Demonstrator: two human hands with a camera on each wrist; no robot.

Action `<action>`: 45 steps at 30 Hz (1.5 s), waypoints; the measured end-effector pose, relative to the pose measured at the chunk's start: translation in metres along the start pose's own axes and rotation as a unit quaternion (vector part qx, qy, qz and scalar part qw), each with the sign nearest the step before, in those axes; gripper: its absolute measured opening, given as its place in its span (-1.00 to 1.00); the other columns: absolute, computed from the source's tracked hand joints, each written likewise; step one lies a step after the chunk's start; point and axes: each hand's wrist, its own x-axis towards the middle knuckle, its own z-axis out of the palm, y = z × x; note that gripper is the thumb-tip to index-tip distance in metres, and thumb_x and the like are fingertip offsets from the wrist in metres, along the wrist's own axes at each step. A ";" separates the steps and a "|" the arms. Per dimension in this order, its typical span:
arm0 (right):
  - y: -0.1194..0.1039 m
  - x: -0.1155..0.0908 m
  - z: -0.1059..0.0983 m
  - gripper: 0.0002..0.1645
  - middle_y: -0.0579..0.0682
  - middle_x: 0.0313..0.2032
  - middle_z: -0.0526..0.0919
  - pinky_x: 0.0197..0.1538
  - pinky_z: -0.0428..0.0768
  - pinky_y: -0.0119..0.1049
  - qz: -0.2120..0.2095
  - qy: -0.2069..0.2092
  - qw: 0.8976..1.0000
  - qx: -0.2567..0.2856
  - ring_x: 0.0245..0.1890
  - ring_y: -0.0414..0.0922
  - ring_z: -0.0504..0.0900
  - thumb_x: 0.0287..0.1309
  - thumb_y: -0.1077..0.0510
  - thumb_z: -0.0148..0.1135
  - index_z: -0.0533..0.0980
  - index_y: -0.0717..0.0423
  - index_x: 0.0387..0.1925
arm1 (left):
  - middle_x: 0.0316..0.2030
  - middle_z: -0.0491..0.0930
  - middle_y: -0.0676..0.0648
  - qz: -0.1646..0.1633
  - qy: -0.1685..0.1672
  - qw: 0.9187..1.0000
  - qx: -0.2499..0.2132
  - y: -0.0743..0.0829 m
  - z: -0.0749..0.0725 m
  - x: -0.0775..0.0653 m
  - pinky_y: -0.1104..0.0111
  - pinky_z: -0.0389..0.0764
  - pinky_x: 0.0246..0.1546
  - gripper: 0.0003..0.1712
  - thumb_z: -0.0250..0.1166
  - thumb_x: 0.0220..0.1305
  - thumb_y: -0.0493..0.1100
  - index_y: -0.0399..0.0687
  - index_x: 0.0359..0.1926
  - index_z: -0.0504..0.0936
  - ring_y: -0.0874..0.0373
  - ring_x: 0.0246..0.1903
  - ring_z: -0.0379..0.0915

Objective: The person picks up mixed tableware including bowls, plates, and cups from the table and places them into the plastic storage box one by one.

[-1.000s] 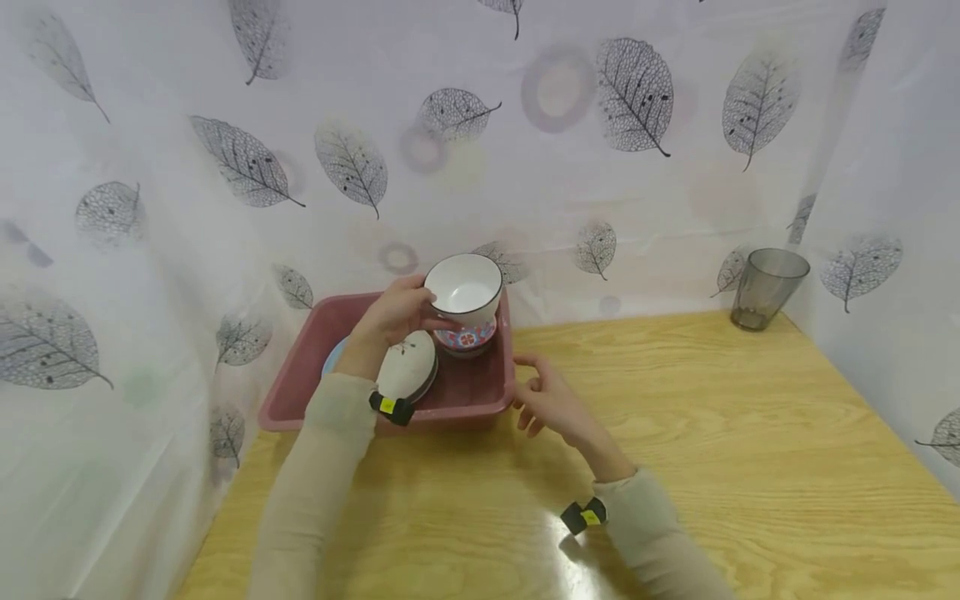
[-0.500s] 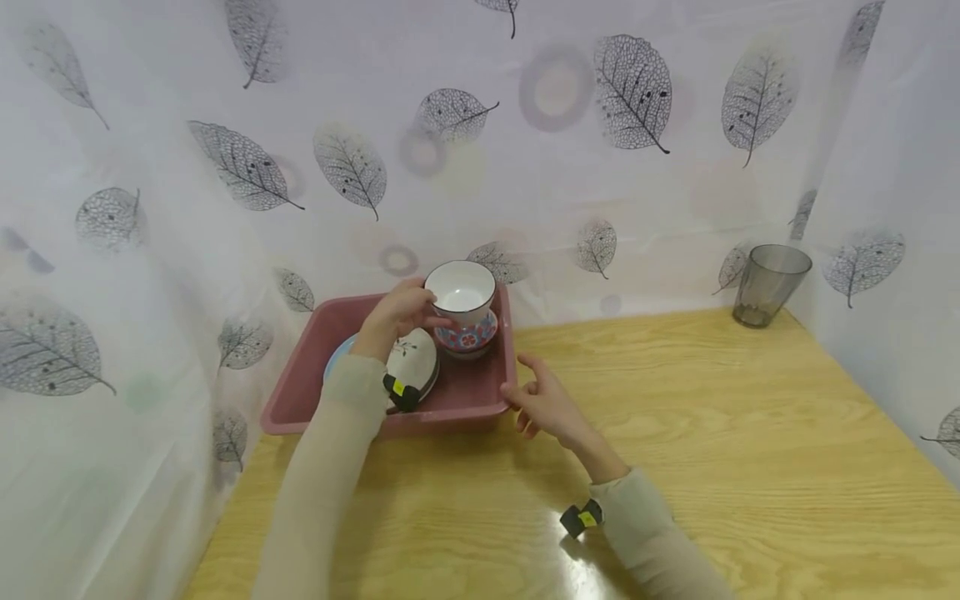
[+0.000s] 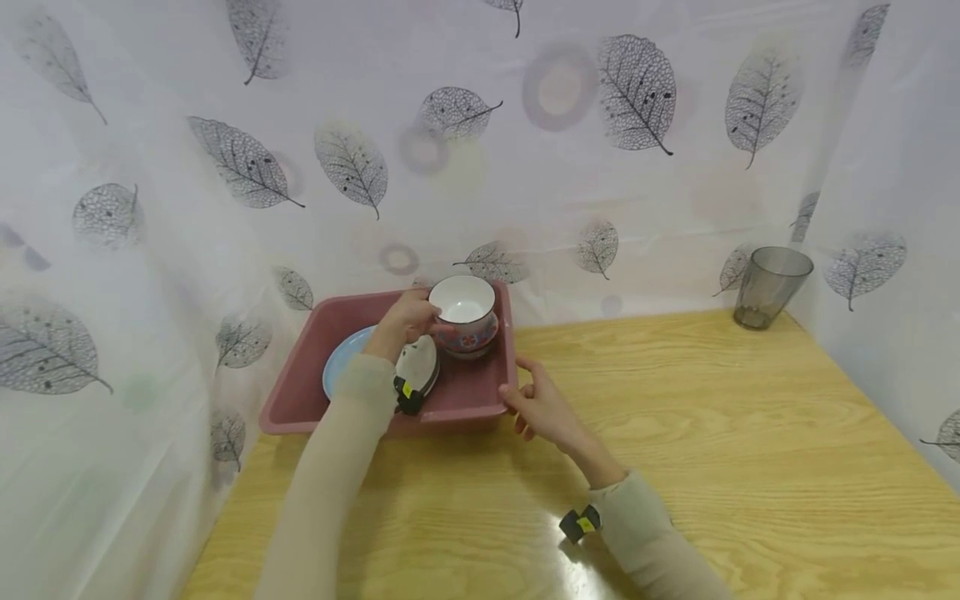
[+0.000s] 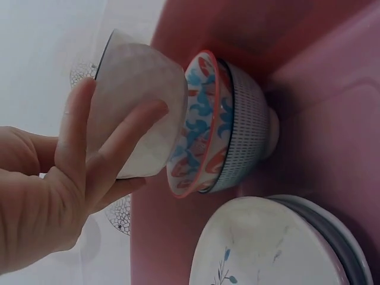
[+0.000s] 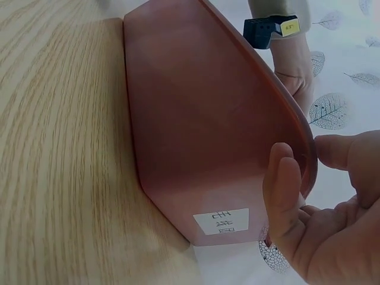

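Observation:
My left hand [image 3: 407,323] holds a white bowl [image 3: 459,302] with a dark rim, thumb at its edge and fingers along its outside. The bowl is right over a red-and-blue patterned bowl [image 4: 199,133], which sits in another bowl [image 4: 252,116] with blue dashes. These stand in the right end of a pink plastic tub [image 3: 468,393]. At the tub's near right corner, my right hand [image 3: 549,410] pinches the rim, thumb on one side and fingers on the outer side. Its thumb [image 5: 335,149] shows at the rim in the right wrist view.
Stacked oval plates [image 4: 261,243] with a leaf pattern lie beside the bowls. A light blue plate [image 3: 339,364] is farther left, partly hidden by my left arm. A grey see-through cup [image 3: 772,287] stands at the table's back right. Leaf-printed sheeting [image 3: 547,208] encloses the table.
My left hand has lowered the white bowl toward the patterned bowl, covering more of it. My right thumb has moved onto the tub's rim.

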 end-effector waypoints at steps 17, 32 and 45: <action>-0.023 -0.010 -0.005 -0.22 0.00 -0.53 0.55 -0.49 0.64 0.09 0.003 -0.026 0.999 -0.029 -0.61 0.00 0.58 0.43 0.19 0.07 -0.03 0.35 0.49 | 0.38 0.28 -0.33 -0.015 0.111 0.991 0.074 -0.017 -0.003 0.028 0.46 0.68 -0.48 -0.25 0.18 0.22 -0.55 -0.38 0.43 0.23 0.17 -0.62 0.57; 0.000 0.001 -0.008 -0.20 0.24 -0.42 0.61 -0.61 0.58 -0.22 -0.010 -0.018 0.999 -0.024 -0.64 -0.08 0.58 0.36 0.11 0.15 0.05 0.17 0.49 | -0.27 0.63 -0.17 -0.021 0.188 0.964 0.187 -0.016 0.006 0.020 0.47 0.44 -0.67 -0.71 0.32 0.16 -0.45 -0.36 -0.05 0.65 0.31 -0.73 0.40; -0.010 -0.003 -0.010 -0.20 0.15 -0.46 0.59 -0.57 0.61 -0.14 -0.004 -0.017 0.999 -0.029 -0.62 -0.07 0.59 0.35 0.16 0.15 0.06 0.22 0.49 | 0.04 0.63 -0.23 -0.008 0.182 0.958 0.222 -0.022 0.000 0.024 0.35 0.58 -0.35 -0.58 0.34 0.18 -0.37 -0.30 0.10 0.64 0.35 -0.68 0.45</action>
